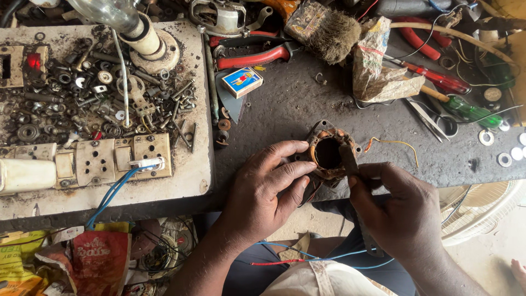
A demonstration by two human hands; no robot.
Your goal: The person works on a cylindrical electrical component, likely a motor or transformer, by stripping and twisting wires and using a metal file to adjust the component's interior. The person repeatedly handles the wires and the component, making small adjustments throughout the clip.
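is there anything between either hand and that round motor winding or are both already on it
Nothing visible stands between them. The left hand grips the motor winding directly on its left side, and the right hand presses a thin dark tool against its right rim at the bench edge.

- We count two hands: our left hand (pixel 268 189) and right hand (pixel 397 211), both on one motor stator (pixel 329 154).
- One matchbox (pixel 241 81) lies beyond the left hand.
- One pair of red-handled pliers (pixel 257 53) sits farther off.
- Two screwdrivers lie beyond the right hand: one red screwdriver (pixel 438 79), one green screwdriver (pixel 466 109).
- One brush (pixel 326 30) lies past the pliers.
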